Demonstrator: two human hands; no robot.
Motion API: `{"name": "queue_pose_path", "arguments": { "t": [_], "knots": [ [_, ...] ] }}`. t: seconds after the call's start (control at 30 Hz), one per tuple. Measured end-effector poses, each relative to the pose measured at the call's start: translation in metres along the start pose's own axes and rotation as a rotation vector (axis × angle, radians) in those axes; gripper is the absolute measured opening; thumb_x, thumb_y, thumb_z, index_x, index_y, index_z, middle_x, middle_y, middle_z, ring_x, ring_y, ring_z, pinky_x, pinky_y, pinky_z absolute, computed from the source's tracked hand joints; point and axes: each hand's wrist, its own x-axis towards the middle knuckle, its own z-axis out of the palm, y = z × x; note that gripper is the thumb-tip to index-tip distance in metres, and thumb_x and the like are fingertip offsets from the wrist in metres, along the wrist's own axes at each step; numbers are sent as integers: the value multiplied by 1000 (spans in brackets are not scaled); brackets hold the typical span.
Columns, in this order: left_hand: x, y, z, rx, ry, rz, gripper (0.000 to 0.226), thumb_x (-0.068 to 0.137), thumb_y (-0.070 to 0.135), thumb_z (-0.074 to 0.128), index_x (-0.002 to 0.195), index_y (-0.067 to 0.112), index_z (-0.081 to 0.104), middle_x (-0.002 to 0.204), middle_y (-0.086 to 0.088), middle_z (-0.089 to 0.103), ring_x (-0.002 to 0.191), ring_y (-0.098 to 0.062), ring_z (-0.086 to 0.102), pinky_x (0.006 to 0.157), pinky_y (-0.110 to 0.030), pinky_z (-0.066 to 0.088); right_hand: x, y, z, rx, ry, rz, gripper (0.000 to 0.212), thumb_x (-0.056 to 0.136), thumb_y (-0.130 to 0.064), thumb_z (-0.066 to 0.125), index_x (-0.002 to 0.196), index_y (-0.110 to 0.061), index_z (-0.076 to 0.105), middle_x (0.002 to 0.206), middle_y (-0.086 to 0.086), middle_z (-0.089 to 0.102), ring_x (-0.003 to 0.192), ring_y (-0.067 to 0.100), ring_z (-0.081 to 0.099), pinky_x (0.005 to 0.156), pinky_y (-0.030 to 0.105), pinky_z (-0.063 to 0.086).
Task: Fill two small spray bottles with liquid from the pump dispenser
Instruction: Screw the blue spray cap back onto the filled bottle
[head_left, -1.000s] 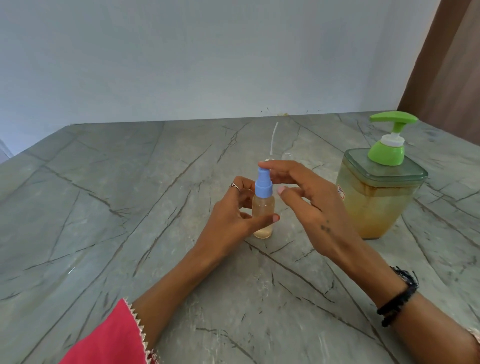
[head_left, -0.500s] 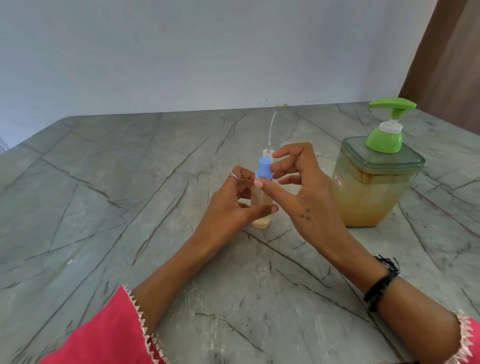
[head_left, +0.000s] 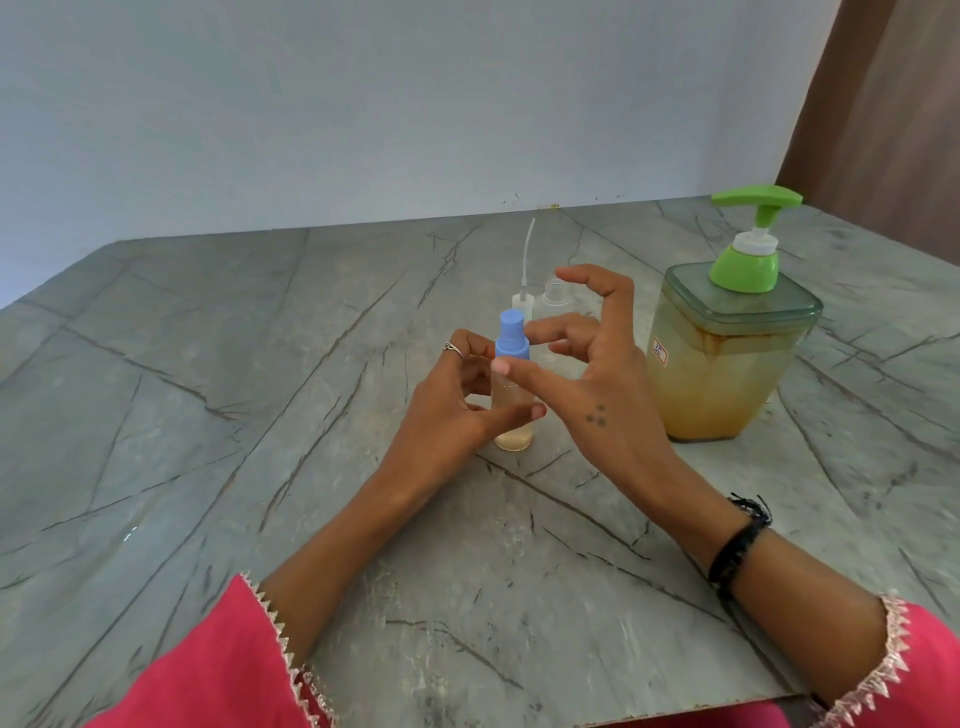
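Since half a second ago the right hand (head_left: 597, 374) has let go of the blue plastic spray cap (head_left: 512, 335); its fingers now arc loosely beside it, holding nothing. The left hand (head_left: 457, 405) grips the small clear spray bottle of amber liquid (head_left: 511, 415), upright on the veined grey marble worktop (head_left: 208, 415). Behind stands a second clear bottle (head_left: 555, 304), uncapped. The square pump dispenser with green head (head_left: 727, 358) sits right.

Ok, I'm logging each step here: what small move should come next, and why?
Probably let go of the blue-capped bottle and reach the right hand to the uncapped clear bottle behind. The first bottle holds liquid and is capped, with the left hand gripping it; the second looks empty, its white sprayer standing beside it.
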Motion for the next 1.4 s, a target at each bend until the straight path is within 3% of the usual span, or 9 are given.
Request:
{"name": "queue_pose_path", "arguments": {
  "t": [0.1,0.2,0.3,0.43,0.57,0.77,0.97,1.17,1.4],
  "knots": [
    [1,0,1,21,1,3,37,73,19,74,101,17,49,96,3,67,94,-14,65,88,-39,52,1,0,1,-38,2,32,71,66,-40,83,111,-47,29,88,-15,58,95,0,57,87,17,43],
    [2,-2,0,11,9,2,40,71,21,76,101,17,49,100,1,67,94,-14,65,89,-33,51,0,-2,1,46,-57,80,55,71,-60,61,115,-52,28,104,-15,60,105,-2,55,88,15,41],
    [3,-4,1,3,18,-14,43,70,22,78,102,18,49,103,0,67,96,-15,64,87,-28,50,-1,-2,0,147,-46,97,35,86,-50,47,118,-42,38,85,-5,70,86,0,62,75,3,42],
    [4,-4,2,17,30,-21,44,69,24,78,100,21,48,107,2,66,97,-14,63,87,-26,49,0,0,0,132,88,68,43,88,-52,40,118,-23,50,84,-18,71,83,3,63,80,21,48],
    [4,-5,1,35,29,-13,43,69,25,78,99,24,47,103,3,66,96,-12,63,84,-20,47,0,0,-2,116,198,86,32,90,-48,38,112,-26,44,73,-2,70,79,7,63,71,12,44],
    [6,-6,2,52,34,-10,43,68,26,78,97,29,46,101,5,64,95,-10,62,84,-20,47,0,-6,0,144,67,73,43,92,-42,36,121,-15,52,94,-37,63,99,-13,57,91,20,43],
    [7,-8,1,43,27,-24,41,70,27,77,95,34,45,104,5,64,98,-13,62,87,-26,49,1,-4,-5,247,223,111,21,92,-48,39,101,-31,48,69,-3,71,93,10,66,98,45,44],
    [5,-8,0,28,-4,-8,45,67,29,78,101,26,49,105,0,67,99,-18,63,87,-33,51,2,-3,-5,247,-3,126,42,81,-29,57,120,-32,40,111,-5,69,108,4,61,94,30,44],
    [2,-4,3,60,37,22,41,71,24,77,101,25,50,101,11,65,95,-4,62,76,-15,49,0,1,-1,158,19,113,51,74,-17,79,104,-35,42,88,-5,71,92,6,66,91,32,49]
  ]
}}
